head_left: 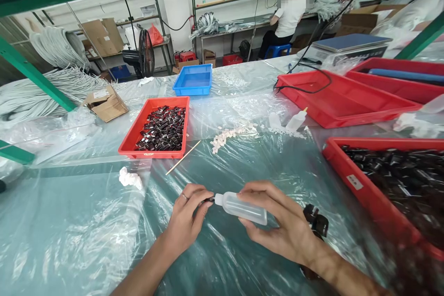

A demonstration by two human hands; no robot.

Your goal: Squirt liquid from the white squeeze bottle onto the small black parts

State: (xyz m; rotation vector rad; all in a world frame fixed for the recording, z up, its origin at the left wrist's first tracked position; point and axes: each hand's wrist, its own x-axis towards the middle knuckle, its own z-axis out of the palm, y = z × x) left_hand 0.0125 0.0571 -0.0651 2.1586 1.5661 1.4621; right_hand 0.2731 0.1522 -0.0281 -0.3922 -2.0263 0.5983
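My right hand [277, 217] is closed round a translucent squeeze bottle [244, 209], tilted on its side with its nozzle end pointing left. Between the thumb and fingers of my left hand [189, 212] is a small black part [209, 199], mostly hidden by the fingertips. The bottle's tip meets this part or comes right up to it; I cannot tell which. Beside my right wrist lie several loose black parts [316, 222], partly covered by the arm.
A red tray [152, 153] of black parts stands ahead left, another red tray [364, 189] at right. White pieces [225, 138], a thin stick [183, 158], crumpled tissue [130, 178] and a blue tray [192, 90] lie on the plastic-covered table. A person [289, 16] sits far back.
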